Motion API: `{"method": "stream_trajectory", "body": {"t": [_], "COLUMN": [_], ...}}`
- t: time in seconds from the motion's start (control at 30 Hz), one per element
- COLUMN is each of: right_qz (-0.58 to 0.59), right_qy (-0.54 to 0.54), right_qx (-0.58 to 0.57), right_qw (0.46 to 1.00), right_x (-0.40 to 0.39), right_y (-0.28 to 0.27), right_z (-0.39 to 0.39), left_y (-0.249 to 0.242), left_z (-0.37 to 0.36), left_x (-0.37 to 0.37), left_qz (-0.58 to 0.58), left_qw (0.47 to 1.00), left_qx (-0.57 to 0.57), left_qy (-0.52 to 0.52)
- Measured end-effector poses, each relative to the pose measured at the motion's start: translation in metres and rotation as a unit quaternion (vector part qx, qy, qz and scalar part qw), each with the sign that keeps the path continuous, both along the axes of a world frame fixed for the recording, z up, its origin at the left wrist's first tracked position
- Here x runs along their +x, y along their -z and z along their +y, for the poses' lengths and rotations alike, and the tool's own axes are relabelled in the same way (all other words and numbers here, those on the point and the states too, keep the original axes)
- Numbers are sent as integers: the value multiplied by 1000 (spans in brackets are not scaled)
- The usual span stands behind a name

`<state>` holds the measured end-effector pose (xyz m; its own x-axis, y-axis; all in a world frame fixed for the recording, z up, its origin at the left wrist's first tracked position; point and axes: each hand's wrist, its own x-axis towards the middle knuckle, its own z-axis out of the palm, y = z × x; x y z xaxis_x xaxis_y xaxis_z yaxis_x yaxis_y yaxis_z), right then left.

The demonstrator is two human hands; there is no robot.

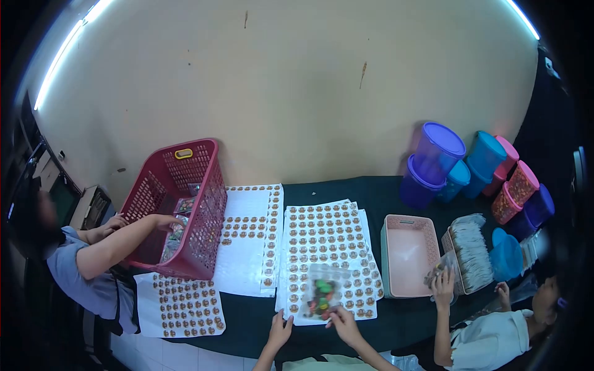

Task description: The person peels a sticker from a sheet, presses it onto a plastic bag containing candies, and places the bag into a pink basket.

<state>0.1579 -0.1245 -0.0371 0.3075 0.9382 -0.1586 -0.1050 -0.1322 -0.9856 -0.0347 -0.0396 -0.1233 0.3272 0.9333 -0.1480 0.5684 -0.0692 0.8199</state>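
A clear plastic bag [323,289] of small green, red and dark pieces lies over the front of a white sticker sheet [325,232]. My right hand [346,326] grips the lower right edge of this bag between thumb and fingers. At the sheet's front left edge is my left hand [279,331], its thumb and finger a little apart and nothing visible between them. Rows of round brown stickers cover the sheet, which rests on other sheets.
On the left, a person reaches into a red basket [213,229] holding packets. More sticker sheets [247,260] lie beside it. At right are a pink tray [411,260], a basket of flat packets [470,253], lidded tubs [439,154], and another person's hand [442,287] holding a bag.
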Motion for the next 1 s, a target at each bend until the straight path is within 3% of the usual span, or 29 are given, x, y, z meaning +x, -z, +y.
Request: {"method": "stream_trajectory", "body": {"t": [0.03,0.07,0.1,0.13,0.2,0.27,0.33,0.4,0.43,0.47,0.53,0.57,0.6,0.67,0.73,0.8,0.87,0.93,0.97,1.0], "right_qz": [-1,-1,0,17,33,84,88,23,-111,-242,-337,-373,-409,-412,-417,-407,-432,-458,-458,-460], "right_qy": [-41,-82,-82,-129,-174,-186,-169,-85,-33,18,57,77,97,109,122,145,159,201,202,215], "right_qx": [-11,-22,-20,-48,-74,-68,-106,-124,-125,-123,-151,-147,-143,-171,-197,-223,-222,-217,-218,-213], "right_qw": [999,996,996,990,981,977,976,988,985,962,928,913,896,888,879,874,860,839,838,835], "right_x": [-8,-16,-24,-31,-40,-46,-43,-35,-30,-25,-12,-8,-9,-13,-19,-25,-29,-31,-30,-28], "right_y": [3,7,7,6,5,12,16,41,55,72,107,116,118,123,118,112,107,111,115,121], "right_z": [3,6,7,8,11,11,11,7,3,-3,-16,-23,-29,-39,-39,-34,-27,-20,-18,-16], "left_y": [-20,-40,-60,-74,-83,-75,-75,-85,-86,-72,-64,-70,-73,-78,-82,-81,-78,-83,-87,-94], "left_z": [5,7,7,7,10,13,15,18,25,39,50,47,46,45,43,39,38,36,36,35], "left_x": [1,0,-2,-6,-16,-24,-29,-32,-38,-51,-65,-67,-70,-76,-79,-79,-74,-67,-64,-61], "left_qz": [-82,-81,-258,-416,-414,-282,-323,-483,-602,-742,-780,-771,-769,-725,-719,-681,-684,-658,-596,-597], "left_qw": [992,993,923,783,790,905,899,810,672,349,199,336,338,479,481,521,505,564,643,642], "left_qx": [-88,-86,-285,-462,-452,-316,-296,-323,-401,-542,-561,-492,-494,-468,-484,-488,-496,-483,-462,-463], "left_qy": [26,26,11,-4,-6,37,13,-82,-157,-184,-195,-224,-226,-162,-132,-164,-177,-126,-130,-130]}}
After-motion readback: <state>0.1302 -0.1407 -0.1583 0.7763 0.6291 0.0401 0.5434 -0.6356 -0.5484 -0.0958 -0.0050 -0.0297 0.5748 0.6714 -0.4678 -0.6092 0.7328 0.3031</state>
